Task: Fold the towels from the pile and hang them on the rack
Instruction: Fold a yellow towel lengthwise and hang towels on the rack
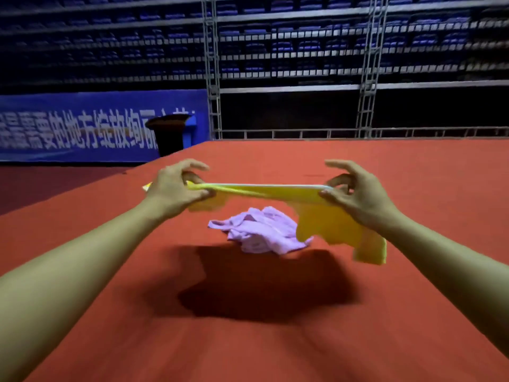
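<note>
Both hands up off the surface w/ the yellow towel [264, 192] stretched taut between them. Left hand [176, 186] pinches one end, thumb under and fingers curled over; right hand [355, 188] pinches the other end the same way. Rest of the cloth hangs bunched under the right side, motion-blurred, so can't tell if the edges line up.

Risks as I read it:
- pinch is fingertip-only, so a sharp shake could pull a corner free and drop that end
- hanging part is lopsided, more on the right; a fold made from here prob comes out skewed
- the drooping tail is near the purple towel [259, 230] lying crumpled below; lowering straight down may land on it or drag it
- no rack in view, so hanging means turning away w/ the cloth in hand, and a loose fold could open up on the way

Surface: red carpeted platform [110, 312], flat, dark shadow of the towel cast on it near the person. Room: dim hall, rows of blue seats [303, 48] behind, metal truss [213, 78], blue banner [82, 128] w/ white lettering at left, dark bin [169, 136] in front of it.
</note>
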